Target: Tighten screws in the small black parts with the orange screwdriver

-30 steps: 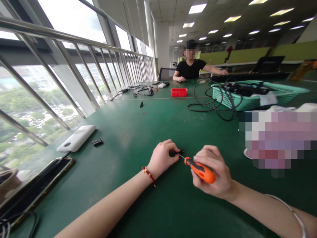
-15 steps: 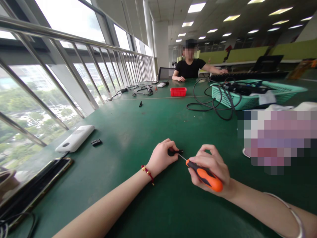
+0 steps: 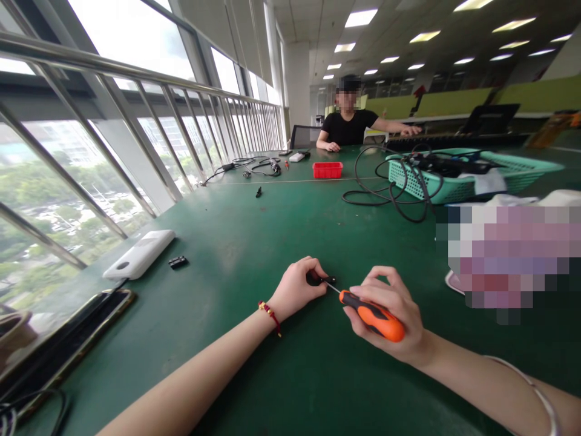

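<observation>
My left hand is closed, pinching a small black part just above or on the green table; fingers hide much of it, so I cannot tell its kind. In my right hand is a screwdriver with an orange and black handle. Its thin metal shaft slants up and left, and the tip meets the black part beside my left fingertips. Off to the left lies another small black piece, apart from both hands.
On the left lie a white power bank and a phone with a cable. Farther back are a red tray, a small black piece and a green basket of cables. Across the table sits a person.
The screwdriver's handle has swung slightly outward and tilted while its tip stays at the black part. My left hand has barely moved. The person opposite has lifted a hand a little.
</observation>
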A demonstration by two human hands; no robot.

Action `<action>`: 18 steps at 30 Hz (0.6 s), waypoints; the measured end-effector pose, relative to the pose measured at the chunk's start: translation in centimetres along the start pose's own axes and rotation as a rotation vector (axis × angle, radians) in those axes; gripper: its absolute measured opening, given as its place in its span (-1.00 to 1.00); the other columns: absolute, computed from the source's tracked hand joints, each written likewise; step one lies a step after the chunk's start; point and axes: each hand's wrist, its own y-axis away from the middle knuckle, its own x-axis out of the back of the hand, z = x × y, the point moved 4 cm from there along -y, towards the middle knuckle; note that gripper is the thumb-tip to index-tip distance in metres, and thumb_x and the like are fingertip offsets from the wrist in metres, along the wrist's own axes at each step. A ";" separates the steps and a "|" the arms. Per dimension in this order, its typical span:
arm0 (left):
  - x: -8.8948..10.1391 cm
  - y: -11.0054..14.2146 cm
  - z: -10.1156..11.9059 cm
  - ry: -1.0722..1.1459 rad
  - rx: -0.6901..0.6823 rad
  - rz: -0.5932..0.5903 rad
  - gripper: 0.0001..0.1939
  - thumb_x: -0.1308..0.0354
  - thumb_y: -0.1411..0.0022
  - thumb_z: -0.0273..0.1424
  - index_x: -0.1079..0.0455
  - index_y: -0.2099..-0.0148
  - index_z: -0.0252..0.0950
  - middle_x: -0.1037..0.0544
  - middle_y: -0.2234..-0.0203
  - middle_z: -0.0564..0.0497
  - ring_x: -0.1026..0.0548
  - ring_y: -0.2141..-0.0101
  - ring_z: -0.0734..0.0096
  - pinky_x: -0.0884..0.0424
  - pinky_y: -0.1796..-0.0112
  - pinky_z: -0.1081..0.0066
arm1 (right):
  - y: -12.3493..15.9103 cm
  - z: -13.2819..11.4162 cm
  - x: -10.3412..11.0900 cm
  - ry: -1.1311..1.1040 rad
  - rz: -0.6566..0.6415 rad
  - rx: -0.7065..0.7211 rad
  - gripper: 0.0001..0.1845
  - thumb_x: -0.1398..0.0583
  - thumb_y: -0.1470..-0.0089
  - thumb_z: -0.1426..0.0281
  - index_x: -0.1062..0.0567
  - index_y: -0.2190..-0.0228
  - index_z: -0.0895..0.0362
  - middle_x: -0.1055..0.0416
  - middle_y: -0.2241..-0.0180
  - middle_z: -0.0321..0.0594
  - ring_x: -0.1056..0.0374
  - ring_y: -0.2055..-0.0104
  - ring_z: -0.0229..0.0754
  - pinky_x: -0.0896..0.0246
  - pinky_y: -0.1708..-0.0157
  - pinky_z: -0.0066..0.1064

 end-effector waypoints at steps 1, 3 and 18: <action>0.0 0.0 0.0 0.006 -0.001 -0.001 -0.96 -0.15 0.05 -0.51 -0.34 0.45 -0.32 -0.42 0.47 0.07 -0.39 0.41 0.47 -0.33 0.34 0.47 | 0.1 0.1 0.0 -0.012 0.003 -0.012 -0.58 -0.19 0.09 0.55 -0.26 0.14 0.13 -0.46 0.46 -0.29 -0.37 0.51 -0.25 -0.22 0.30 -0.19; 0.0 -0.1 -0.1 0.017 -0.003 0.002 -0.96 -0.15 0.05 -0.52 -0.34 0.45 -0.32 -0.43 0.47 0.07 -0.39 0.41 0.47 -0.33 0.34 0.47 | 0.5 0.4 -0.1 -0.036 0.000 -0.032 -0.55 -0.18 0.11 0.52 -0.24 0.12 0.13 -0.44 0.43 -0.27 -0.37 0.47 -0.23 -0.21 0.28 -0.16; 0.3 -0.1 0.2 0.024 0.010 0.008 -0.96 -0.16 0.05 -0.53 -0.34 0.47 -0.33 -0.42 0.49 0.07 -0.37 0.44 0.51 -0.33 0.36 0.50 | 1.0 1.8 1.8 -0.043 0.055 -0.143 -0.76 -0.18 0.09 0.54 -0.30 0.34 0.05 -0.28 0.58 -0.41 -0.25 0.58 -0.30 -0.24 0.37 -0.18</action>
